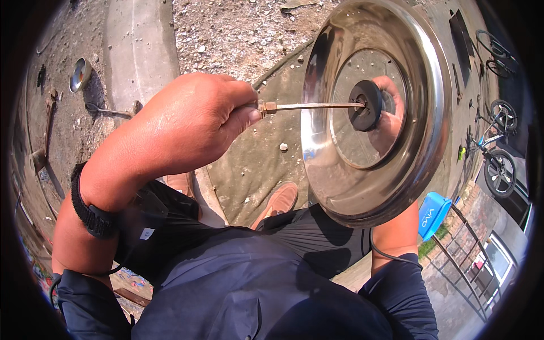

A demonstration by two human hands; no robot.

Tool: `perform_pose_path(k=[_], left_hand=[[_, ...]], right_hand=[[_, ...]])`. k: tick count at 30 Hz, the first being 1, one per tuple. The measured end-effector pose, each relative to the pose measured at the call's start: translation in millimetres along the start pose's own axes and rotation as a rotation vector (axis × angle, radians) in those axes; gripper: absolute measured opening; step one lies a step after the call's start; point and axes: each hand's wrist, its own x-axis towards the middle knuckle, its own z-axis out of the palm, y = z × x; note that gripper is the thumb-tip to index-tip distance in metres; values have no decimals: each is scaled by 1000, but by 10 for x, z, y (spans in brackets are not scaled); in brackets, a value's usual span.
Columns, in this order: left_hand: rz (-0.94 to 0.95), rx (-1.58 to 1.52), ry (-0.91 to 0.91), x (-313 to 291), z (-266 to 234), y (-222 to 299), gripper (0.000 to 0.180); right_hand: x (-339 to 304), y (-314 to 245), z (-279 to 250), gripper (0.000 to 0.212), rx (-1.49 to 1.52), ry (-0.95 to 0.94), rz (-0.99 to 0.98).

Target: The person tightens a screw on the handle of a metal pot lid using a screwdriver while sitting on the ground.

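My left hand [218,116] is closed in a fist around the handle of a screwdriver [311,106], its thumb along the collar; most of the handle is hidden. The thin metal shaft runs level to the right. Its tip meets the middle of a black round knob piece [365,106] at the centre of a large pot lid [328,187]. The lid is tilted up on edge, with a wide shiny metal rim around a clear centre. My right hand [384,133] is behind the lid, holding it up; part of it shows through the centre, bent around behind the black piece.
On the ground to the left lie a small metal bowl [80,75], a long-handled metal tool [107,110] and a hammer-like tool [48,130]. Gravel [226,39] covers the far ground. Bicycles [498,173] and a chair with a blue back [434,215] stand at the right.
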Motion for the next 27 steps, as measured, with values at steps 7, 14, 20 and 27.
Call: perform_pose_path(k=[7, 14, 20, 27], left_hand=[[180, 339, 317, -18, 95, 64, 20], [-199, -307, -101, 28, -21, 88, 20], [-161, -234, -145, 61, -119, 58, 23], [132, 191, 124, -22, 14, 7, 27]], right_hand=[[0, -25, -21, 62, -45, 23, 9], [20, -78, 15, 72, -129, 58, 59], [31, 34, -93, 43, -6, -25, -27], [42, 85, -64, 59, 198, 37, 76]])
